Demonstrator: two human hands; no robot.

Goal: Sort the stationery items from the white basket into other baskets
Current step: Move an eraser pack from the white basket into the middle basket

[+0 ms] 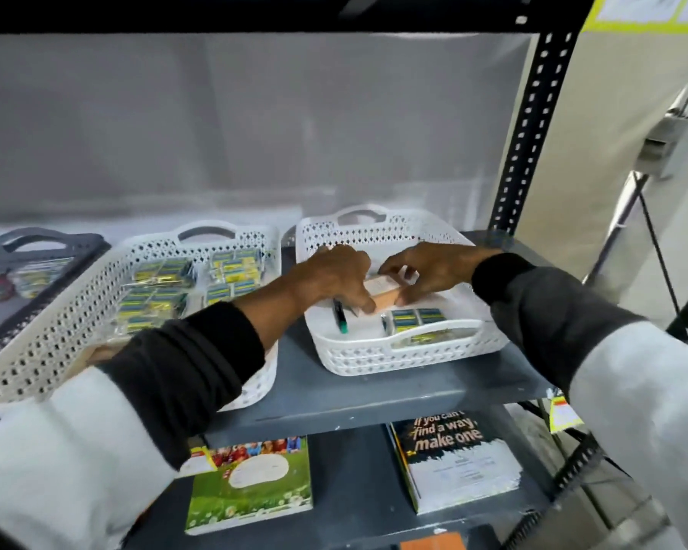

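A small white basket (406, 357) stands on the grey shelf at centre right. Inside it lie a green pen (340, 320), two blue-and-yellow packets (417, 317) and a peach-coloured box (386, 296). Both hands reach into this basket. My left hand (336, 277) rests its fingers on the left end of the peach box. My right hand (429, 271) curls over the box's right end. A larger white basket (56, 343) to the left holds several blue-and-yellow packets (163, 289).
A dark grey basket (36, 242) with small packets sits at the far left. The black perforated rack post (529, 129) rises at the right. Two notebooks (457, 462) lie on the lower shelf, below the grey shelf edge (374, 406).
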